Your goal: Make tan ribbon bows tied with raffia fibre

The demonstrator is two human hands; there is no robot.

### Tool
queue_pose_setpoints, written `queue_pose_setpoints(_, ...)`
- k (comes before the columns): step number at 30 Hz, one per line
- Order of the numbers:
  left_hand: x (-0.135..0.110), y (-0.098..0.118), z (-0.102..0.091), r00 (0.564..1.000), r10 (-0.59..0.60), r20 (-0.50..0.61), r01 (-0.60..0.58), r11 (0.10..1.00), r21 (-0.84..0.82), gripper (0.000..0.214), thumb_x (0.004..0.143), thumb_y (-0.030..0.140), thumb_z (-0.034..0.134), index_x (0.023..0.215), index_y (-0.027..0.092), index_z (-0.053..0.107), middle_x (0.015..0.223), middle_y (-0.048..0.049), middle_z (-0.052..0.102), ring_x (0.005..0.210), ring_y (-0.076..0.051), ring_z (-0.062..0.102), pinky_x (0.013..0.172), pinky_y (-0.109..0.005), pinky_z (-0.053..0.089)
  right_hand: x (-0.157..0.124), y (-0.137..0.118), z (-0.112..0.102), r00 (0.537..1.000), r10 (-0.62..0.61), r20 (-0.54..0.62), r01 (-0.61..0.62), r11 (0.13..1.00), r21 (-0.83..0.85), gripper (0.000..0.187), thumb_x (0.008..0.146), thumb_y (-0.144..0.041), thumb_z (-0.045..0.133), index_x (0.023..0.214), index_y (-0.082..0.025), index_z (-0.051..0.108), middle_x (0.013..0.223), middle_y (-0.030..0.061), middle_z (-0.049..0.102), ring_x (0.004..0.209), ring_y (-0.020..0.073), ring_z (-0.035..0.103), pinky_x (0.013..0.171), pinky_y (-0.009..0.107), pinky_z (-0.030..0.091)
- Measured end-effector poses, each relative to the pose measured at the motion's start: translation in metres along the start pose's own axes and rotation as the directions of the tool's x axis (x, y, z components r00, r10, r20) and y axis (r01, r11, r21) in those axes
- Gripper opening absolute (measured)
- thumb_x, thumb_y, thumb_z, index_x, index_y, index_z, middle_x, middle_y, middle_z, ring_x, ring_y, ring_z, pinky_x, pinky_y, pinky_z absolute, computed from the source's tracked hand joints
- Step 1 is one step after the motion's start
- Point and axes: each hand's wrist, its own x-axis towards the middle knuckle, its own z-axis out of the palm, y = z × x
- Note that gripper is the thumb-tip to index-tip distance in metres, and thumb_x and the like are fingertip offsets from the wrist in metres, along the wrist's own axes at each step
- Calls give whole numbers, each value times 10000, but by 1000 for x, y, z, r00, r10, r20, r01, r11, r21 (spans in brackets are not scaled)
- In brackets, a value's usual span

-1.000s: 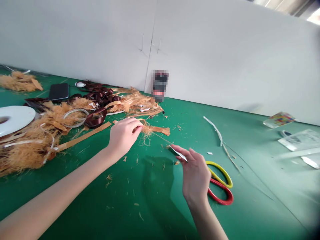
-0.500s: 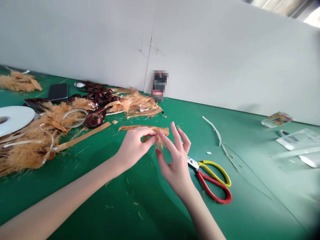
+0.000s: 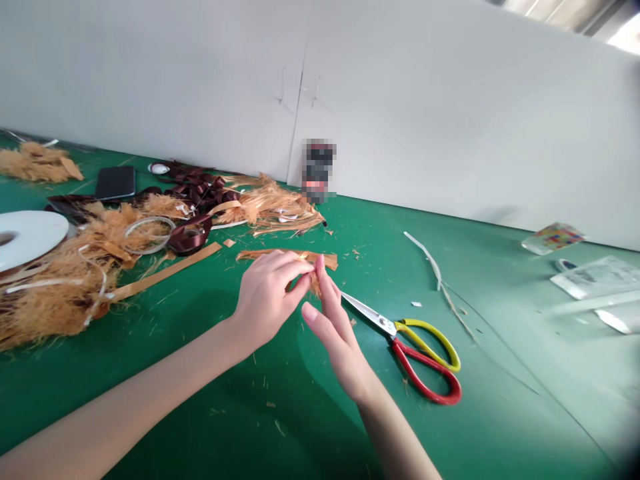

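Two bare hands meet over a green table, near the centre of the head view. The left hand, bent at the wrist with its back uppermost, is closed in a pinch, thumb against fingers, on a frayed tan tuft, which shows just below the fingertips and is otherwise largely hidden. The right hand is partly open: its fingers are extended and lie close together, their tips touching the left hand's fingertips beside the tuft, while the thumb stands apart; nothing shows between that thumb and the fingers.

Behind the hands lies a flat tan strip, visible on both sides of the left hand. Just beside the right hand rest scissors, blades together, one handle loop yellow and the other red, the point directed towards the fingers.

Left portion: a heap of shredded tan fibre, with a white disc and a clear ring on it; a longer tan strip extends from its edge. Beyond are a dark flat rectangular object, tangled brown ribbon and a bundle of tan strands.

Right portion: a narrow white strip and, farther off, a clear packet with a multicoloured pattern. A pixelated object, its identity obscured, stands against the white panels at the rear
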Motion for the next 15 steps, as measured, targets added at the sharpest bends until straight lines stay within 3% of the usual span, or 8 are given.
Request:
queue_pose_setpoints(5, -1, 2, 2, 998, 13, -68, -13, 1000, 1, 138, 877, 161, 583, 828, 160, 712, 788, -45, 739, 747, -190, 664, 723, -320, 501, 0, 7, 0, 1000, -7, -23, 9, 994, 110, 646, 910, -522, 503, 1487, -409, 235, 1602, -118, 181, 1497, 165, 15, 1210, 444, 54)
queue_pose_setpoints(8, 0, 3, 4, 999, 11, -50, -12, 1000, -10, 129, 864, 139, 586, 824, 155, 708, 788, -44, 734, 739, -186, 657, 699, -305, 498, 1, 9, -1, 999, 22, -24, -19, 991, 130, 646, 902, -523, 520, 1482, -404, 261, 1599, -107, 201, 1497, 171, 25, 1211, 443, 39)
queue_pose_setpoints(11, 3, 1, 8, 1000, 0, -23, 1, 999, 41, 133, 849, 133, 590, 766, 170, 687, 754, -23, 718, 705, -180, 632, 675, -310, 476, 5, 9, 0, 998, 55, -33, -49, 986, 157, 735, 873, -565, 537, 1504, -344, 232, 1605, -58, 200, 1495, 173, 64, 1212, 422, 94)
queue_pose_setpoints(15, 5, -5, 18, 996, 87, -6, -85, 984, 156, 144, 849, 141, 581, 728, 167, 654, 768, -32, 724, 720, -197, 633, 664, -329, 449, 12, 7, 2, 995, 85, -46, -77, 985, 153, 900, 815, -651, 545, 1525, -222, 197, 1596, 34, 233, 1491, 183, 100, 1211, 400, 113)
